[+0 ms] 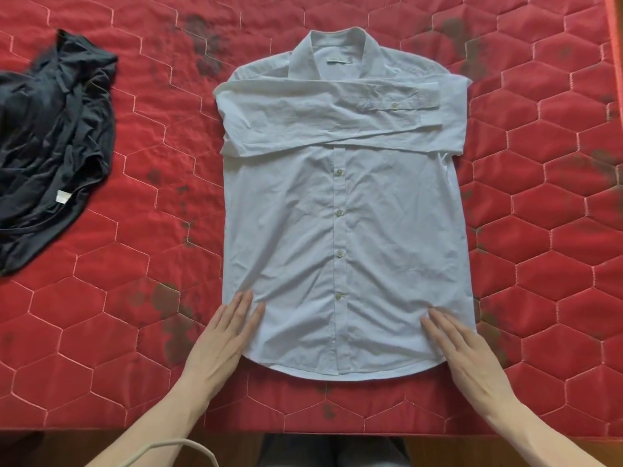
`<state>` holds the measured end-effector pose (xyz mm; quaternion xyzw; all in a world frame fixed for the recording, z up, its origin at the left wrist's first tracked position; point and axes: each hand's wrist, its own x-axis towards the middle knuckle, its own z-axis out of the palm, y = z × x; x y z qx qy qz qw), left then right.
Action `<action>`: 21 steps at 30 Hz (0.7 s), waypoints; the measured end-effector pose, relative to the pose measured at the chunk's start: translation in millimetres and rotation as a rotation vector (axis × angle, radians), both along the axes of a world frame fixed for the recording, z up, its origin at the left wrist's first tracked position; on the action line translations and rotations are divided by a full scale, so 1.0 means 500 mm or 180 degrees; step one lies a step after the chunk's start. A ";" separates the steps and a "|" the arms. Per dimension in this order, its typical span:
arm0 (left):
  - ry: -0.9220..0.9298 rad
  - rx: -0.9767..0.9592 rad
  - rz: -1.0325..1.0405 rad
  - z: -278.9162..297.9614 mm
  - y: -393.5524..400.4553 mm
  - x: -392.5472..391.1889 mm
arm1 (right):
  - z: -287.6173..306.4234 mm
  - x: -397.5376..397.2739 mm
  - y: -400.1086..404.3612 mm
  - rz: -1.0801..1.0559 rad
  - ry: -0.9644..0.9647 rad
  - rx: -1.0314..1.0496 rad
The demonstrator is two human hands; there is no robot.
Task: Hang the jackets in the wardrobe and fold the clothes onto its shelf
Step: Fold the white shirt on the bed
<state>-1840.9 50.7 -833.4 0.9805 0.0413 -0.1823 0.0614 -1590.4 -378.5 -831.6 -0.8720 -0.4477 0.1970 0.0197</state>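
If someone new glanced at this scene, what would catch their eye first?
Most likely the white shirt, laid flat in the middle of the red quilted mattress with both sleeves folded across its chest. Next, the left hand and right hand resting flat on its bottom corners. A crumpled dark garment lies at the far left.

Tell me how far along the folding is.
Done: the shirt lies flat, both sleeves folded across its chest. In hand: left hand and right hand press flat on its hem corners. Left: folding the body up, the dark garment still crumpled; no wardrobe in view.
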 end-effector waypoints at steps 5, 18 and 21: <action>-0.0279 -0.0342 0.0001 0.007 0.032 0.021 | 0.028 0.039 0.037 -0.0274 -0.0208 0.0536; -0.1224 -0.1278 0.0915 0.182 0.244 0.279 | 0.171 0.335 0.206 -0.1776 0.0603 0.1709; -0.1424 -0.1231 0.1154 0.174 0.281 0.343 | 0.172 0.410 0.269 -0.1904 0.0456 0.1866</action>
